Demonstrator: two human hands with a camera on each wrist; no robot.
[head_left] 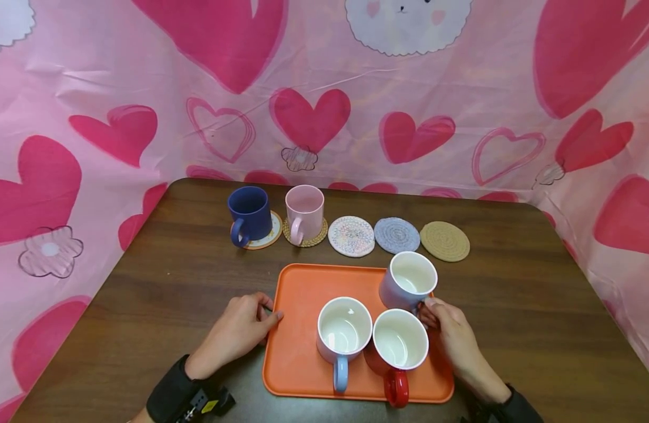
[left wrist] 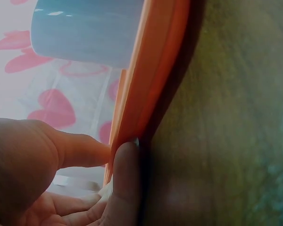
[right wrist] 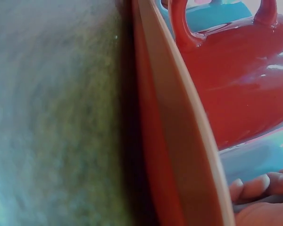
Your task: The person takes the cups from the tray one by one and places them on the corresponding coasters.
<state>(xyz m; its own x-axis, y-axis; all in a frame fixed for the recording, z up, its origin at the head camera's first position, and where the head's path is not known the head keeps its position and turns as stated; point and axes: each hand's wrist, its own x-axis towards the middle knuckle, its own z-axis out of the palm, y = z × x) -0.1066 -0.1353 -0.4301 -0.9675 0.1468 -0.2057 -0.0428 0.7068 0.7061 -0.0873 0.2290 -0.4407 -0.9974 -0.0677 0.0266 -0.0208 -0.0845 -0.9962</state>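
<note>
Pink sheeting printed with red hearts [head_left: 309,120] backs and flanks a dark wood-grain counter [head_left: 514,317] that fills the lower half of the head view. An orange tray [head_left: 298,352] lies at lower centre of the frame and carries three mugs with white interiors: a pale lavender mug with a blue handle [head_left: 343,335] at its centre, a red-handled mug [head_left: 399,349] touching it on the right, and a third lavender mug [head_left: 409,281] at the tray's upper right corner. The right hand [head_left: 453,341], lower right of centre, has its fingers curled about the handle side of that third mug, the thumb lying by the mug's rim. The left hand [head_left: 236,332], lower left of centre, pinches the tray's left edge; the left wrist view shows thumb and a fingertip [left wrist: 127,174] closed on the orange rim [left wrist: 151,70]. The right wrist view shows the tray edge [right wrist: 179,141], the red mug's glossy wall [right wrist: 245,80] and fingertips [right wrist: 254,186] at lower right. Along the counter's far edge, upper centre, a navy mug [head_left: 249,214] and a pink mug [head_left: 305,212] each stand on a coaster, followed rightward by three bare woven coasters: white [head_left: 351,236], blue-grey [head_left: 397,235] and tan [head_left: 444,241].
</note>
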